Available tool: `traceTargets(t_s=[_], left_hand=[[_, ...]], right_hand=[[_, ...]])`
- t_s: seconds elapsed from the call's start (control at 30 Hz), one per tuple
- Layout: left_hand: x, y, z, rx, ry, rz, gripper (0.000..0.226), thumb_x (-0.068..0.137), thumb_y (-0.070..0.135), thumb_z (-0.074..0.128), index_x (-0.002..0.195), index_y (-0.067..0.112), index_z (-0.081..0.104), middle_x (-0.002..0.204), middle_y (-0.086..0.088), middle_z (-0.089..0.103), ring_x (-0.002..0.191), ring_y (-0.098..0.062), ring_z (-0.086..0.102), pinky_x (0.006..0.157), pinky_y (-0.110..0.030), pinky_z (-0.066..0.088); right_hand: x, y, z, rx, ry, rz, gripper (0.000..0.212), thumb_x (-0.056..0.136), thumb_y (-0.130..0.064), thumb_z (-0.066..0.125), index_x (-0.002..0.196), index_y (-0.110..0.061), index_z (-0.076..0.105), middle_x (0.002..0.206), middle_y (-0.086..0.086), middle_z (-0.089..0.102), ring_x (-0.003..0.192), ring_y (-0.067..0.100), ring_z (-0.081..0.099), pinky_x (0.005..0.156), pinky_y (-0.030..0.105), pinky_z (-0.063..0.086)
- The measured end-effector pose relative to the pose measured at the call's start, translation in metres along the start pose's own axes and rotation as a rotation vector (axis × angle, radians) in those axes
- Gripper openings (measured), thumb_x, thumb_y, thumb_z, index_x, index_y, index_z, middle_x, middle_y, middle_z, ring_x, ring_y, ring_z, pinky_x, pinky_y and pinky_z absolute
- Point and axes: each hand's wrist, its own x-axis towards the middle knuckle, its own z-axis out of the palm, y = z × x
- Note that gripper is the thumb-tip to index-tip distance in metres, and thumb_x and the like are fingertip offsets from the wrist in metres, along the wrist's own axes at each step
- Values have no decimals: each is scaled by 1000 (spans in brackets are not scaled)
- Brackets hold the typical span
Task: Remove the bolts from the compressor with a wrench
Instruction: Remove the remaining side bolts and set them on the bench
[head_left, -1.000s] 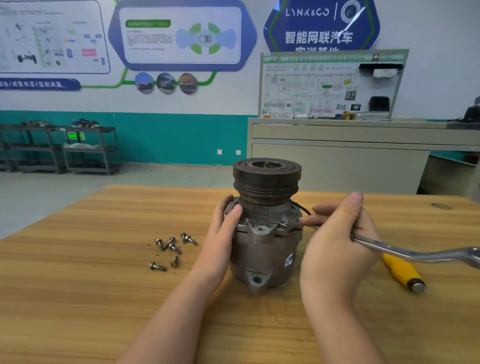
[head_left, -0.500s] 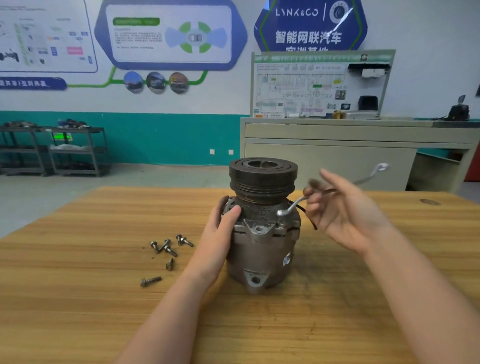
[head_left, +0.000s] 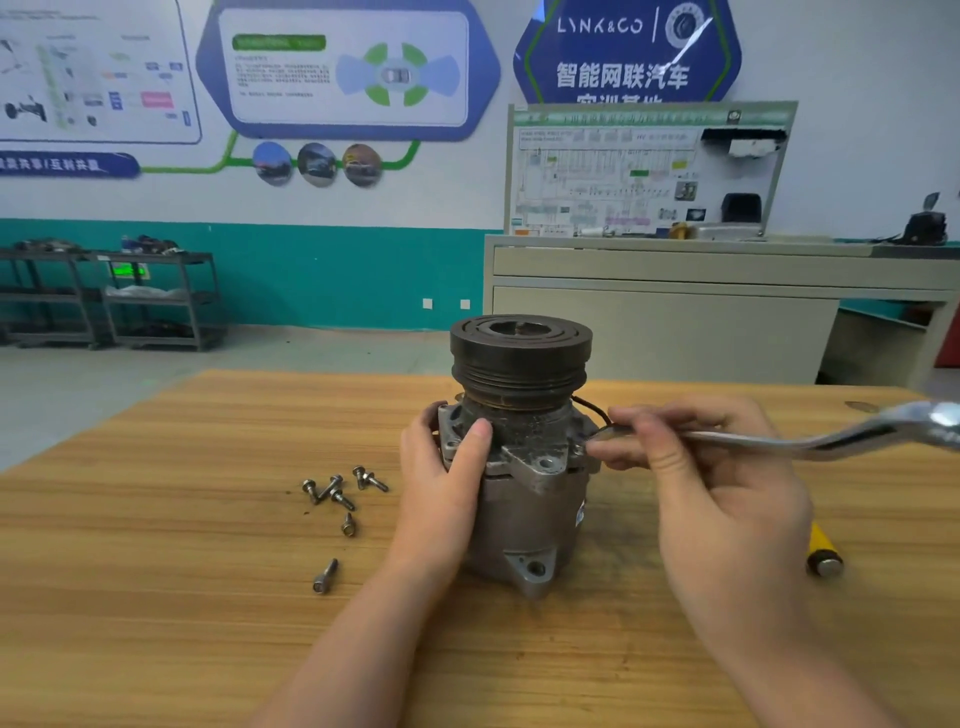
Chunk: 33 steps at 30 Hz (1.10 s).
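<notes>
Far left on the wall side: dark racks (head_left: 156, 301) against the teal wall. On the table (head_left: 156, 597), left of centre: loose bolts (head_left: 343, 488), six or so, one lying apart nearer the camera. Centre: compressor (head_left: 519, 519) standing upright, pulley on top. Left hand (head_left: 441, 478) wrapped round its left side, thumb on the top flange. Right hand (head_left: 717, 499) curled round the wrench (head_left: 831, 441), wrench head hidden at the compressor's right flange, handle reaching right. Yellow handle (head_left: 823, 551) lying behind the right wrist.
</notes>
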Motion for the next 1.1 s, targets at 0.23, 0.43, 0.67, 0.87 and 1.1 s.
traceTargets(t_s=[0.23,0.43,0.67,0.87,1.1], left_hand=[[1,2,3,-33,23,-16,87,58,76,62,129,30,42,137,-8,50,126,-28,52,108,-54,39],[-1,0,1,21,23,5,86,64,74,54,138,32,42,140,6,48,130,-10,46,114,-46,35],[-1,4,-1,12,-23,-3,86,62,72,55,138,34,43,141,5,51,131,-14,47,113,-47,36],[2,3,-4,25,-65,3,92,62,72,55,143,32,40,143,3,49,134,-16,45,114,-47,35],[6,3,-6,17,-91,-4,71,76,60,59,141,36,42,136,10,54,121,-1,51,90,-18,43]], right_hand=[[-11,-3,15,-480,-213,-442,23,95,-24,56,90,-10,74,94,-3,74,88,11,69,72,32,55],[-16,4,13,-40,131,-55,21,100,-28,39,93,-23,58,81,-2,67,66,12,60,63,25,49],[42,44,4,714,348,951,19,93,-1,31,83,-12,43,49,6,50,33,15,37,38,16,29],[62,54,-17,857,189,1037,31,104,-21,31,83,-9,50,66,15,69,51,18,65,47,21,52],[22,18,-18,383,62,384,19,95,-32,43,85,-25,57,82,12,72,62,26,70,59,29,57]])
